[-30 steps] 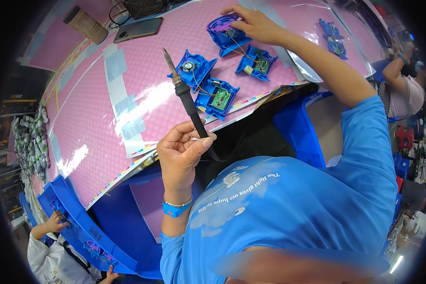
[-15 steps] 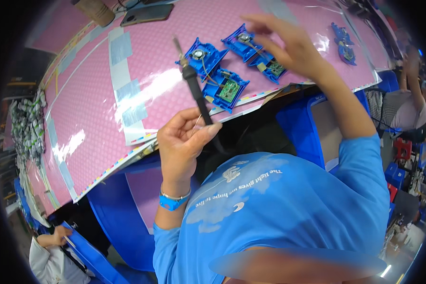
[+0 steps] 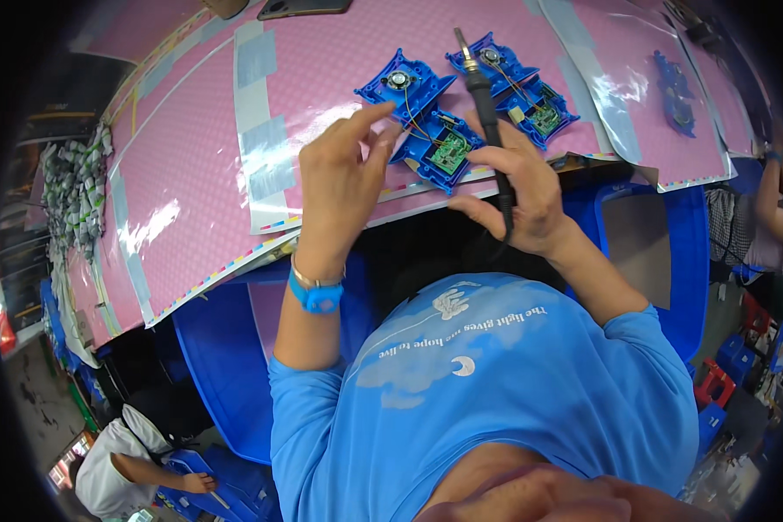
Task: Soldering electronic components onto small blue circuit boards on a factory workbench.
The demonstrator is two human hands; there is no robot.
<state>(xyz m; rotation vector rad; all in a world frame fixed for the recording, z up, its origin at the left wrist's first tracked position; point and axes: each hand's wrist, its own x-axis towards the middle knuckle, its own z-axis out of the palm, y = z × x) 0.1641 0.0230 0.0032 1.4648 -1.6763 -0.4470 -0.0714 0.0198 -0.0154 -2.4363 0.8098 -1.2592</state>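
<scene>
Two opened blue plastic housings lie near the table's front edge. On the left one, a round speaker (image 3: 398, 81) sits in one half and thin wires run to a green circuit board (image 3: 451, 151) in the other. My left hand (image 3: 335, 174) is at this housing's left side, index finger and thumb apart, with nothing visible between them. A black soldering iron (image 3: 487, 113) is held in my right hand (image 3: 535, 196), its metal tip pointing away from me. It partly covers the right housing (image 3: 544, 113), which also has a speaker, wires and a board.
Another blue housing (image 3: 674, 91) lies further right on the pink table covering (image 3: 191, 165). A dark phone (image 3: 304, 7) is at the far edge, and a pile of white-and-green bundles (image 3: 74, 191) at the left. Blue bins (image 3: 226, 374) stand below the table edge. Other people work on both sides.
The soldering iron has passed from my left hand to my right. My right hand has come back toward me from the right housing; my left has moved forward to the left housing.
</scene>
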